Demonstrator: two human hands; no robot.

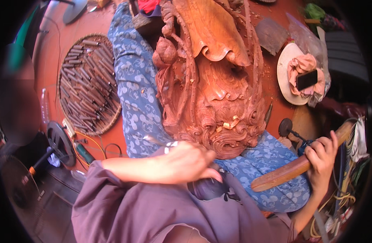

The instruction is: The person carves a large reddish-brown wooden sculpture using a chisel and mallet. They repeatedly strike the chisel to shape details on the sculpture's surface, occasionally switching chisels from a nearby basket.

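A reddish-brown wood carving [218, 101] with scrolls, a draped leaf shape and long stems lies in front of me between my legs. My left hand [180, 162] is closed at its near end, with white wrapping on a finger. A blurred metal blade of a carving chisel [153, 140] sticks out past that hand; most of the tool is hidden. On the right, my right hand [321, 156] wraps round a long wooden mallet [283, 175], shaped like a flat bat, held slantwise above my thigh. Pale wood chips [226, 125] rest on the carving's scrolls.
At left a round woven basket [109, 128] holds many dark chisels. A phone [306, 80] lies on pink cloth on a pale hat [286, 65] at right. A rotary tool [287, 127], cords and a green-bodied power tool [84, 153] are nearby.
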